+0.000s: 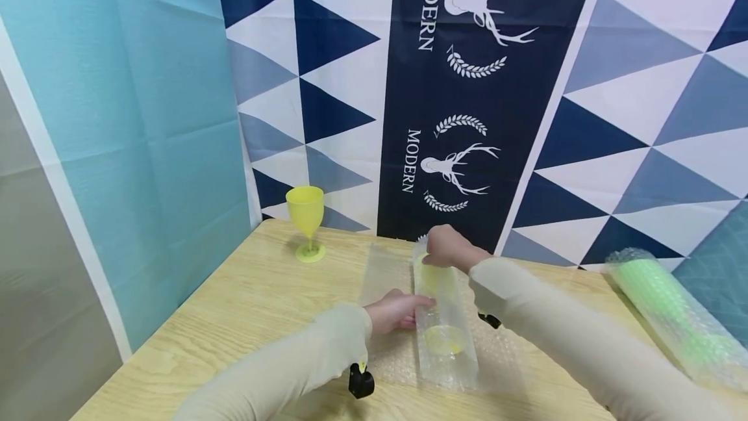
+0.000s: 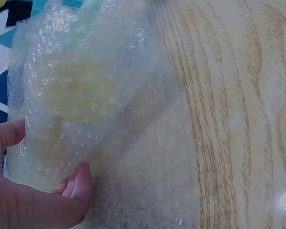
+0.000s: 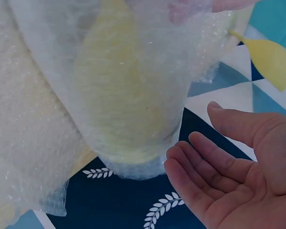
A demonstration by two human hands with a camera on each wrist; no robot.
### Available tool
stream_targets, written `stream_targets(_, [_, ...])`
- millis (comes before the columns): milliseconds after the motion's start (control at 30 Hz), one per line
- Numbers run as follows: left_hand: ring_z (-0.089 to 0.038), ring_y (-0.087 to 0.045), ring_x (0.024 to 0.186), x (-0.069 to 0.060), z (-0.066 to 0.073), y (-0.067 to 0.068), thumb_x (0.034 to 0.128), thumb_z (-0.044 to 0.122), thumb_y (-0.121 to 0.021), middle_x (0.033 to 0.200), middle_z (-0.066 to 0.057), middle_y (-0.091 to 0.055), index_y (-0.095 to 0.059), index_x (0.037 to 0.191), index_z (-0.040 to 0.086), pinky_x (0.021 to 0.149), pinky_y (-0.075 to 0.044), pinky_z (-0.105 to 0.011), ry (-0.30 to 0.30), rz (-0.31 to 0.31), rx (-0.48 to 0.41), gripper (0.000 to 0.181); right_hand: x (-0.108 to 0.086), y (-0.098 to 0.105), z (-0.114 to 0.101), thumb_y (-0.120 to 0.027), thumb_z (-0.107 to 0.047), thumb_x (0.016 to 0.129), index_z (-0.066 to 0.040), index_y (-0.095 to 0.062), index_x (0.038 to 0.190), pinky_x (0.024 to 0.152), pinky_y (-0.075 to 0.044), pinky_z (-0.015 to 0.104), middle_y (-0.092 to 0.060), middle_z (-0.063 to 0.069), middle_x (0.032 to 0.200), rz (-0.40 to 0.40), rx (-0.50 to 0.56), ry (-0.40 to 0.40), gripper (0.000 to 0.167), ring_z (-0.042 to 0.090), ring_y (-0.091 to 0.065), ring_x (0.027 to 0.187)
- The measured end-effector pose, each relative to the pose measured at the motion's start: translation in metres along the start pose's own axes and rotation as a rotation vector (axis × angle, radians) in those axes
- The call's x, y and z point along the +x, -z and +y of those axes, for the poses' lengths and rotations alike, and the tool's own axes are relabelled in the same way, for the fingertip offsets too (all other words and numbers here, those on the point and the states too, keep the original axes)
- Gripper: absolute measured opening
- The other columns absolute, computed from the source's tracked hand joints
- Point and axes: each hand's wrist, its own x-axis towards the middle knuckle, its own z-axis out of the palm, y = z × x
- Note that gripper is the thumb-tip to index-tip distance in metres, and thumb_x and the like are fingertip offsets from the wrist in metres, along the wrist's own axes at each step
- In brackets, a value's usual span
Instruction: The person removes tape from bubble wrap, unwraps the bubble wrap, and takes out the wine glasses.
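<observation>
Behind everything you have the patterned cloth, and in front of it the wood-grain counter. Near its middle lies a flat sheet of bubble wrap; at the far right, a bubble-wrapped green roll. On the sheet lies your wrapped goblet, round foot near, bowl far. A bare yellow goblet stands upright at the far left. Your left hand grips the wrapped goblet's left side, thumb on top, fingers curled at the edge. Your right hand is at the far end, its fingers loosely bent with the thumb apart; you cannot tell whether they touch.
</observation>
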Motion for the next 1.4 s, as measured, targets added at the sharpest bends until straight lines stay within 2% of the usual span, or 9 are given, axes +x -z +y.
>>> stream_targets(100, [-0.017, -0.058, 0.093, 0.0, -0.001, -0.002, 0.0825, 0.034, -0.071, 0.113, -0.011, -0.053, -0.043, 0.126, -0.005, 0.097, -0.047, -0.035, -0.002, 0.032, 0.033, 0.065, 0.009, -0.008, 0.0, -0.073, -0.015, 0.071, -0.01, -0.06, 0.057, 0.052, -0.046, 0.026, -0.06, 0.0, 0.059, -0.018, 0.016, -0.048, 0.021, 0.015, -0.052, 0.054])
stream_targets(200, [-0.016, -0.058, 0.091, 0.002, -0.002, -0.005, 0.0822, 0.033, -0.071, 0.11, -0.009, -0.055, -0.046, 0.122, -0.003, 0.093, -0.048, -0.034, -0.01, 0.038, 0.034, 0.06, 0.015, -0.013, -0.004, -0.074, -0.014, 0.07, -0.009, -0.058, 0.059, 0.048, -0.043, 0.026, -0.057, 0.001, 0.06, -0.021, 0.038, -0.109, 0.02, 0.016, -0.049, 0.053])
stream_targets(233, [-0.015, -0.059, 0.091, 0.002, -0.002, -0.006, 0.0824, 0.032, -0.071, 0.109, -0.009, -0.056, -0.047, 0.121, -0.003, 0.093, -0.049, -0.033, -0.016, 0.034, 0.023, 0.057, 0.015, -0.013, -0.008, -0.075, -0.013, 0.071, -0.007, -0.059, 0.062, 0.05, -0.045, 0.027, -0.059, 0.003, 0.062, -0.04, 0.042, -0.146, 0.019, 0.017, -0.051, 0.055])
stream_targets(400, [-0.014, -0.063, 0.091, 0.006, 0.0, -0.008, 0.0833, 0.027, -0.07, 0.107, -0.007, -0.062, -0.053, 0.116, -0.001, 0.087, -0.054, -0.029, -0.06, 0.032, -0.002, 0.046, 0.016, -0.011, -0.02, -0.078, -0.018, 0.074, -0.007, -0.06, 0.07, 0.054, -0.048, 0.031, -0.058, 0.004, 0.07, -0.052, 0.003, -0.207, 0.022, 0.018, -0.052, 0.061])
stream_targets(633, [-0.016, -0.062, 0.095, 0.006, 0.003, -0.016, 0.0818, 0.027, -0.072, 0.113, -0.009, -0.059, -0.048, 0.122, -0.003, 0.091, -0.054, -0.033, -0.075, 0.067, 0.003, 0.056, 0.015, -0.013, -0.023, -0.073, -0.01, 0.075, -0.006, -0.06, 0.072, 0.054, -0.053, 0.039, -0.062, 0.008, 0.079, -0.038, -0.051, -0.275, 0.013, 0.021, -0.056, 0.064])
stream_targets(767, [-0.014, -0.061, 0.089, 0.006, 0.004, -0.02, 0.0801, 0.028, -0.073, 0.107, -0.007, -0.059, -0.051, 0.118, -0.003, 0.084, -0.053, -0.03, -0.065, 0.12, 0.022, 0.053, 0.017, -0.015, -0.026, -0.064, -0.002, 0.076, -0.004, -0.063, 0.075, 0.055, -0.054, 0.04, -0.065, 0.012, 0.085, -0.036, -0.057, -0.294, 0.002, 0.022, -0.057, 0.065])
stream_targets(1000, [-0.015, -0.052, 0.075, 0.003, 0.006, -0.025, 0.0788, 0.032, -0.073, 0.095, -0.004, -0.056, -0.054, 0.111, 0.001, 0.064, -0.041, -0.024, -0.023, 0.162, 0.075, 0.049, 0.012, -0.019, -0.025, -0.058, 0.001, 0.079, -0.003, -0.062, 0.072, 0.055, -0.055, 0.041, -0.066, 0.015, 0.081, 0.016, -0.059, -0.292, 0.009, 0.022, -0.059, 0.063])
stream_targets(1267, [-0.016, -0.054, 0.078, 0.002, 0.005, -0.027, 0.0794, 0.034, -0.073, 0.098, -0.004, -0.057, -0.053, 0.116, 0.001, 0.066, -0.041, -0.025, -0.015, 0.171, 0.088, 0.053, 0.008, -0.017, -0.028, -0.054, 0.002, 0.081, -0.001, -0.062, 0.073, 0.059, -0.057, 0.045, -0.068, 0.02, 0.084, 0.094, -0.028, -0.277, 0.012, 0.029, -0.065, 0.069])
stream_targets(1400, [-0.016, -0.056, 0.083, 0.003, 0.005, -0.026, 0.0796, 0.034, -0.073, 0.103, -0.005, -0.059, -0.053, 0.118, 0.0, 0.071, -0.044, -0.027, -0.014, 0.175, 0.098, 0.056, 0.009, -0.016, -0.027, -0.054, 0.003, 0.081, -0.001, -0.062, 0.073, 0.059, -0.057, 0.045, -0.068, 0.02, 0.085, 0.093, -0.023, -0.274, 0.012, 0.029, -0.065, 0.069])
